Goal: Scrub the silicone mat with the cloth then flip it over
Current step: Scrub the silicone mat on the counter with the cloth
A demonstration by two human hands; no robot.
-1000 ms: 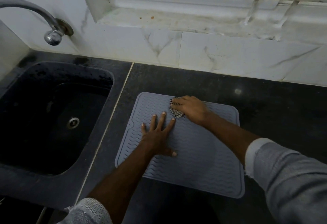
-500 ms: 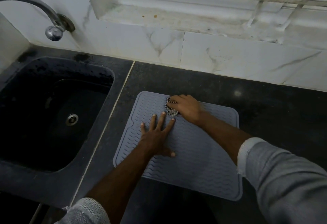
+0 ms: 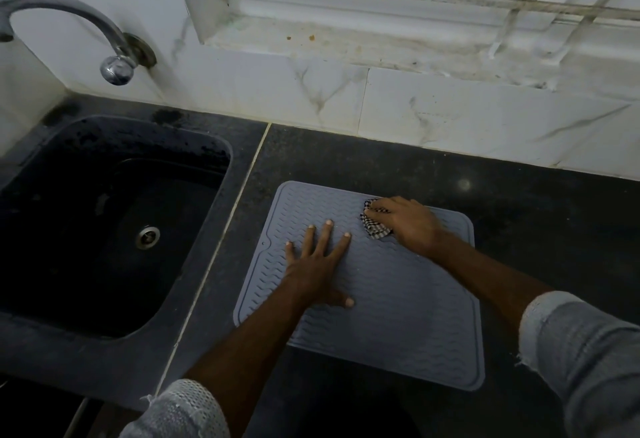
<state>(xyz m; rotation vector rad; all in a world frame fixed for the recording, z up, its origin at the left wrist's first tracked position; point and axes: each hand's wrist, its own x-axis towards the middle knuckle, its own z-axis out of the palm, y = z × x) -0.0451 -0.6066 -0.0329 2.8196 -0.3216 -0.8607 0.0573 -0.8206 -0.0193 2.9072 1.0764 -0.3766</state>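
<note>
A grey ribbed silicone mat (image 3: 408, 326) lies flat on the dark counter, to the right of the sink. My left hand (image 3: 317, 266) presses flat on the mat's left half with fingers spread straight. My right hand (image 3: 407, 223) grips a bunched checkered cloth (image 3: 374, 226) and holds it against the mat near its far edge. Most of the cloth is hidden under the fingers.
A black sink (image 3: 104, 223) with a metal drain sits at the left, with a chrome tap (image 3: 116, 68) above it. A white marble backsplash (image 3: 450, 115) and a stained window sill (image 3: 381, 42) run along the back. Dark counter (image 3: 540, 216) extends to the right of the mat.
My right hand with the cloth has slid a little to the right along the mat's far edge. My left hand stays pressed in the same spot.
</note>
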